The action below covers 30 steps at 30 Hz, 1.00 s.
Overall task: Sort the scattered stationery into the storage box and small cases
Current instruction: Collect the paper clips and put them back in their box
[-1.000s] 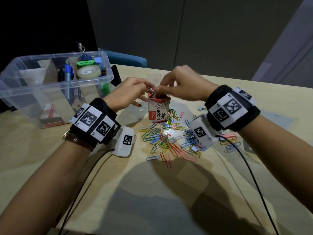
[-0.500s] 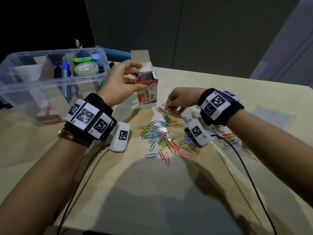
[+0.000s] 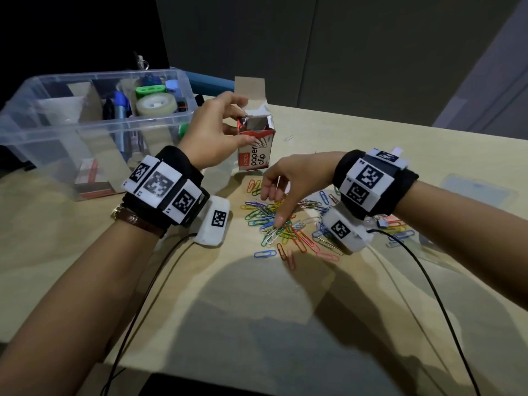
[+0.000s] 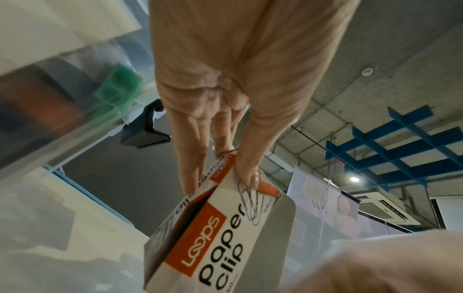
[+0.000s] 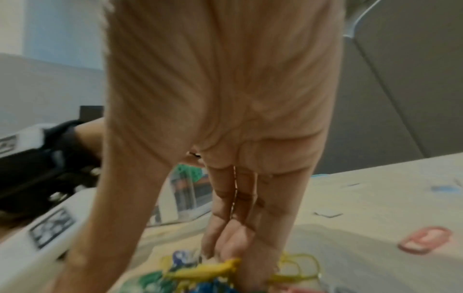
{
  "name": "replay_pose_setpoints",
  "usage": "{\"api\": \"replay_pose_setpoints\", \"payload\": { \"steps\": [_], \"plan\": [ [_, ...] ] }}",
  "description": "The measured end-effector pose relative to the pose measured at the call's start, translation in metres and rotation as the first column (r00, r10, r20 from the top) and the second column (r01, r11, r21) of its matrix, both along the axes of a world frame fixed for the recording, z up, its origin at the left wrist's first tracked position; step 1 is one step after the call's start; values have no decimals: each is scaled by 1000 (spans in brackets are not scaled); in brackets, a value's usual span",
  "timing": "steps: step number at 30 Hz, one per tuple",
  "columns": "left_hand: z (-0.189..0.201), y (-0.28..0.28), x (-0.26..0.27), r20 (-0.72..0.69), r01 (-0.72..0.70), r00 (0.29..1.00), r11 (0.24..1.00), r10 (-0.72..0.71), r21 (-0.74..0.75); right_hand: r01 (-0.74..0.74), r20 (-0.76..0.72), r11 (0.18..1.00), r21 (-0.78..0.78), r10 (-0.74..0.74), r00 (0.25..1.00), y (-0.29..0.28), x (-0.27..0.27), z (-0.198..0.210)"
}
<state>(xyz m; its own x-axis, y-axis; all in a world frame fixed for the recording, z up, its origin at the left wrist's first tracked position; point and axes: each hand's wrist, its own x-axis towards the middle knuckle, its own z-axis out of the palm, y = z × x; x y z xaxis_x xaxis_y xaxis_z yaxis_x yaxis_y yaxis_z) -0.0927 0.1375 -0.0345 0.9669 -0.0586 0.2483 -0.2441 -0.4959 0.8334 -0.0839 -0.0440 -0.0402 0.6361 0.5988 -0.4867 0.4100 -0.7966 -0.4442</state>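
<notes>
My left hand [image 3: 243, 124] grips a white and orange paper clip box [image 3: 257, 155] near its open top, flap up, thumb on the front and fingers behind. The left wrist view shows the same hold [image 4: 220, 182] on the box [image 4: 220, 237]. Whether its base touches the table I cannot tell. Coloured paper clips [image 3: 288, 227] lie scattered on the wooden table [image 3: 257, 324]. My right hand [image 3: 273, 208] reaches down onto that pile, thumb and fingers spread apart. Its fingertips [image 5: 220, 251] touch yellow and blue clips [image 5: 208, 271].
A clear storage box [image 3: 160, 118] stands at the back left with a tape roll [image 3: 155, 105], markers and cardboard dividers inside. One pale clip [image 3: 288, 137] lies behind the paper clip box. A clear plastic sleeve [image 3: 480, 192] lies at the right. Cables run off the table's front edge.
Both hands were at the paper clip box on the table. The left hand lifted it back and left; the right hand dropped to the clip pile and moved toward its middle.
</notes>
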Motion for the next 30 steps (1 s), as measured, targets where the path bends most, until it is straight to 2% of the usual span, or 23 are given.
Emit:
{"api": "replay_pose_setpoints", "payload": {
  "steps": [3,5,10,16,18,23,25,27,30],
  "plan": [
    [0,1,0,-8,11,1000,1000,-11,-1,-159,114,987,-20,161,980,2,-10,-3],
    [0,1,-1,-18,17,1000,1000,-17,3,-204,143,979,6,201,969,1,-12,-5],
    [2,0,-4,-42,17,999,1000,-16,23,-183,180,982,41,173,968,-6,-15,-3],
    [1,-2,-5,-68,69,995,997,-68,22,-180,330,982,-58,189,925,-10,-22,-6],
    [-1,-3,-5,-80,83,993,997,-82,10,-170,356,984,-43,174,918,-9,-23,-5],
    [-4,-3,-5,-129,120,984,993,-120,-9,-104,328,990,100,65,942,-21,-16,6],
    [-4,-4,-6,-150,132,979,991,-135,-32,-33,238,967,251,-29,971,-29,-13,20],
    [-3,-4,-6,-173,158,971,986,-166,-60,69,115,894,443,-133,984,-37,-9,39],
    [-1,-6,-8,-201,195,957,977,-210,-89,143,62,743,654,-241,968,-40,1,62]
  ]
}}
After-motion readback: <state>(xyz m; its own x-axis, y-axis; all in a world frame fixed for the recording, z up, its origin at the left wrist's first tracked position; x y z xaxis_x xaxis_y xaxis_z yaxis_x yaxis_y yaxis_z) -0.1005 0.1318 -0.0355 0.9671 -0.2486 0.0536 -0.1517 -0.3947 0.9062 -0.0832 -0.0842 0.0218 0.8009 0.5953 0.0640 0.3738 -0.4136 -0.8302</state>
